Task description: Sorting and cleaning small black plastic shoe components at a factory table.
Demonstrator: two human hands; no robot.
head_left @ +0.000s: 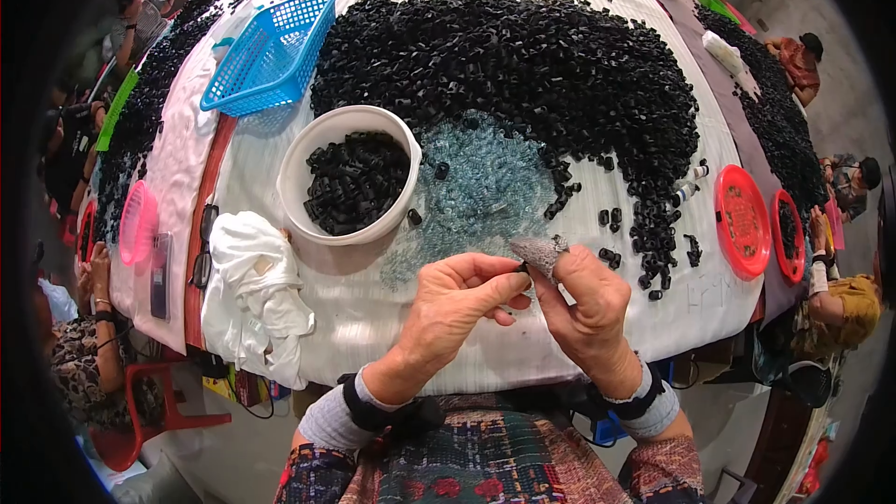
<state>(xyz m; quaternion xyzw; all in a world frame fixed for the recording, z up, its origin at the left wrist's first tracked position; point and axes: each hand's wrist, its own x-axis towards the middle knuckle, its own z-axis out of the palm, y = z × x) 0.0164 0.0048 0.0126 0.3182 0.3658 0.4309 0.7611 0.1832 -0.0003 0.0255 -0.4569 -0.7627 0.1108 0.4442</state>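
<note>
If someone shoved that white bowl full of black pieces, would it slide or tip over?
The white bowl would probably slide rather than tip: it looks wide and low. The black pieces filling it likely add weight, and the white cloth under it might bunch and drag.

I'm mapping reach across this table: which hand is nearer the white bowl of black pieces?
Left. The left hand is just below and right of the white bowl; the right hand is farther right, beyond the left one.

A tiny black plastic piece (523, 268) sits pinched between the fingertips of the left hand (455, 303) and the right hand (583, 308), raised just above the white cloth, near the table's front edge. It's mostly hidden; its shape can't be made out.
</note>
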